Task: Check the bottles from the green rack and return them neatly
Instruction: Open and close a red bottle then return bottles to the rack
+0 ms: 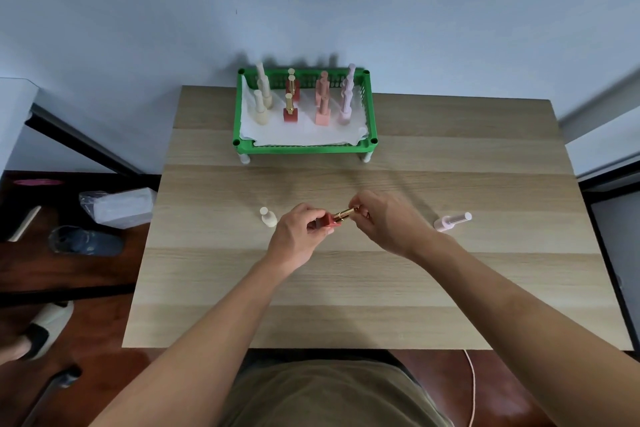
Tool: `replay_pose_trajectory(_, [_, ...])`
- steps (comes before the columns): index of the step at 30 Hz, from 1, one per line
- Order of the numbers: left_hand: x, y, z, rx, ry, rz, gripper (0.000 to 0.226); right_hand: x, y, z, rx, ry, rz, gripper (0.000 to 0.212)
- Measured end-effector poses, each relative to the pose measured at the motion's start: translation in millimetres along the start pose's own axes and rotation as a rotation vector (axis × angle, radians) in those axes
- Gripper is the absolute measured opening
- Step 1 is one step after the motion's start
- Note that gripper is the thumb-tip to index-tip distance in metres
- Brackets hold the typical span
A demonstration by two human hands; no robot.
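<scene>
Head view, left to right. Dark sandal [86, 242] and plastic-wrapped white pack [119, 206] are seen on the floor, left of the wooden table [346, 305].

Cream bottle [268, 217] is stood upright on the table, just left of the left hand [300, 236], apart from it.

Red bottle [329, 221] is held above the table's middle, tilted almost horizontal, gold cap [347, 212] pointed right. Its square red body is gripped by the left hand, fingers curled round it. The gold cap is pinched by the right hand [388, 220], fingertips closed on the cap's far end. Whether the cap is seated or loosened cannot be told.

Pale pink bottle [452, 220] is laid on its side on the table, right of the right wrist, cap pointed right, not touched by either hand.

Green rack [304, 148] is set at the table's far edge, against the wall, lined with white paper [304, 132]. Four columns of bottles are stood upright in it, left to right: cream bottles [261, 111], red bottles with gold caps [290, 111], salmon-pink bottles [322, 113], pale lilac bottles [345, 109]. The front strip of the paper is left bare. The count per column cannot be told exactly, since the bottles overlap.

A thin pink cable [471, 388] is seen hanging below the table's near edge, right of the person's lap.
</scene>
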State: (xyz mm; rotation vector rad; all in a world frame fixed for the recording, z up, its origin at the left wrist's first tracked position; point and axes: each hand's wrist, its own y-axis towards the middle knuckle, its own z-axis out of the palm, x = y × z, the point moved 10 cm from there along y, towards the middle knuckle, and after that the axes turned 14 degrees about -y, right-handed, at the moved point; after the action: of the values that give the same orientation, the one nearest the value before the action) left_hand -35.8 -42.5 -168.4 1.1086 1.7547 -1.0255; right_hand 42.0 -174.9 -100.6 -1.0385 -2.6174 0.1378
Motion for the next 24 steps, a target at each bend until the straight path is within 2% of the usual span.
replay_pose_trajectory(5, [-3.1,-2.0,2.5,0.004,-0.007,0.009,0.026,-11.5,4.7,9.9,0.057,-0.119,0.146,0.053])
replay_pose_trajectory(7, [-3.5,-2.6,2.4,0.008,-0.009,0.0,0.027,-16.4,3.9,10.0,0.072,-0.12,0.175,0.059])
replay_pose_trajectory(9, [-3.6,-2.7,0.8,0.007,0.001,-0.005,0.027,-16.1,1.7,7.8,0.072,-0.077,0.153,0.054])
replay_pose_trajectory(12, [-3.8,-2.5,0.0,0.014,0.002,-0.007,0.026,-3.7,-2.1,1.1,0.049,-0.041,0.009,0.038])
replay_pose_trajectory(14, [-3.2,-2.6,0.3,0.018,-0.005,-0.013,0.024,2.3,-4.3,-1.8,0.039,-0.025,-0.053,0.038])
replay_pose_trajectory(19, [-4.4,-1.9,2.0,0.016,0.002,-0.018,0.025,3.6,-1.7,-1.8,-0.002,-0.015,-0.01,0.021])
replay_pose_trajectory(24, [-7.5,-0.6,4.6,0.018,0.007,-0.009,0.026,-14.8,3.8,8.7,0.052,-0.12,0.168,0.053])
